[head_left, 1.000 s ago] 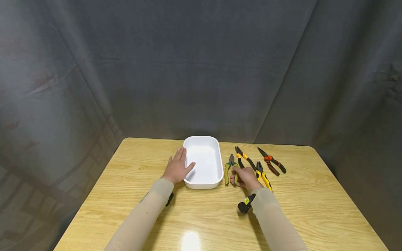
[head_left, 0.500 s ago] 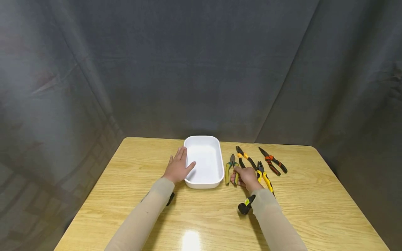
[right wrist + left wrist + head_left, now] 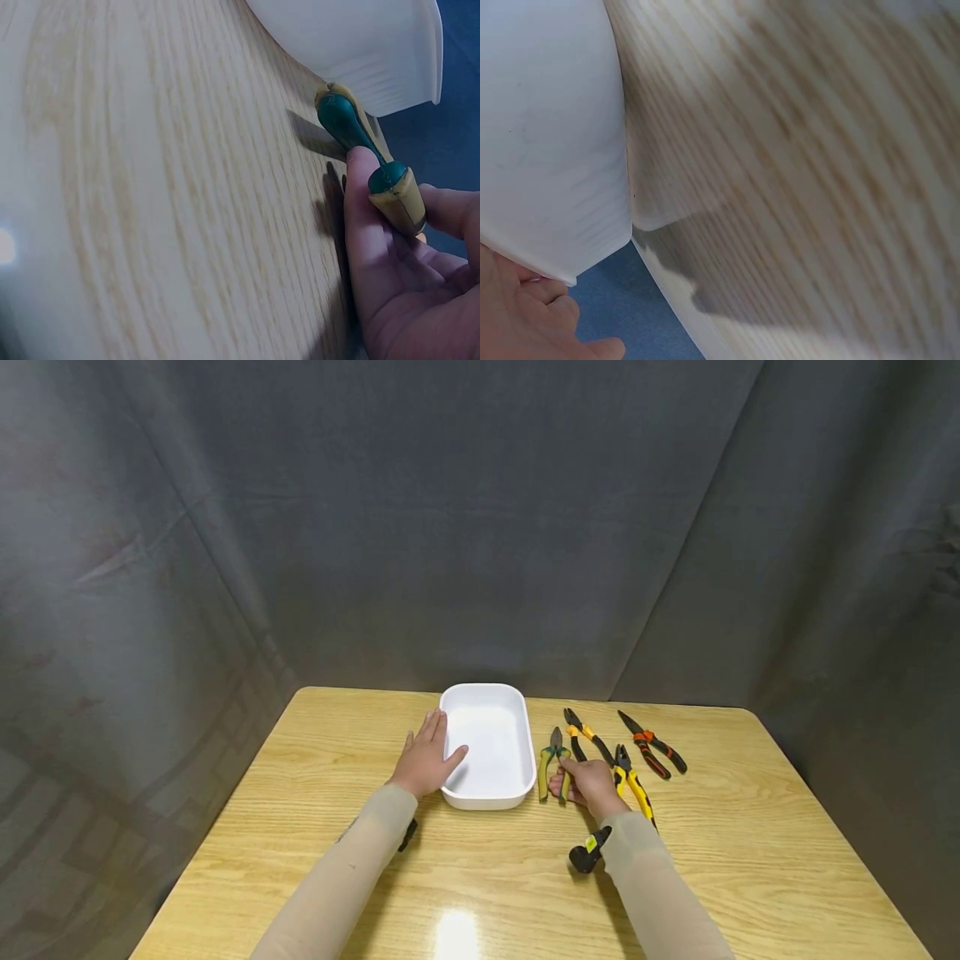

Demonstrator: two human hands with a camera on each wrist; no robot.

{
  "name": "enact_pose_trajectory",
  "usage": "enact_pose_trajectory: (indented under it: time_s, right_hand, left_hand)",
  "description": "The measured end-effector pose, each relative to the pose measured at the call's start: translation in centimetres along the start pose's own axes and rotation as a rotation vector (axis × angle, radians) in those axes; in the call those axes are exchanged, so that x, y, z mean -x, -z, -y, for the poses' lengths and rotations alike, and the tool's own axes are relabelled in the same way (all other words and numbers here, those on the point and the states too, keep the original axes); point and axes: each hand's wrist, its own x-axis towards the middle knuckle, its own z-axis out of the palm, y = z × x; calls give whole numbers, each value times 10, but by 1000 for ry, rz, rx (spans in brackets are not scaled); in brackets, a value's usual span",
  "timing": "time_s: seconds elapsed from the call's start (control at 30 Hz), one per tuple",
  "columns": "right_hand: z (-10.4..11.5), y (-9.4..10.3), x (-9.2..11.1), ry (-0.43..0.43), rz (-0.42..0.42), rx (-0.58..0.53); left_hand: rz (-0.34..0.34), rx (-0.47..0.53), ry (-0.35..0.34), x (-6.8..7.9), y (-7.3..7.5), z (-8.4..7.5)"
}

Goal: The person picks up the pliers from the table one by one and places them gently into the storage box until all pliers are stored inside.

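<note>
A white rectangular tray (image 3: 489,802) stands at the middle of the table. My left hand (image 3: 422,762) rests on its left rim, fingers straight and thumb spread over the inside. To the right of the tray, my right hand (image 3: 592,785) pinches one handle of a pair of pliers with yellow-green handles (image 3: 543,777). The jaws point away from me and the handles are spread. In the right wrist view, thumb and fingers lie around one grip (image 3: 403,202), while the other grip hangs over its shadow.
Right of the held pair lie orange-and-black pliers (image 3: 597,745), yellow-and-black pliers (image 3: 640,793) partly behind the right hand, and red-and-black long-nose pliers (image 3: 651,753). A grey curtain (image 3: 480,527) rises behind the wooden table (image 3: 300,760).
The view has shifted very slightly. Both hands, the tray and the pliers otherwise stay as they were, with my right hand still holding the same handle.
</note>
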Motion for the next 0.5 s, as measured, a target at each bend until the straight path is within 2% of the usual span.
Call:
enact_pose_trajectory:
  time_s: [0.37, 0.5]
  right_hand:
    - [1, -2, 3, 13, 43, -46]
    - [1, -2, 5, 27, 55, -60]
  left_hand:
    - [-30, 11, -16, -2, -3, 1]
    - [-21, 6, -9, -1, -2, 1]
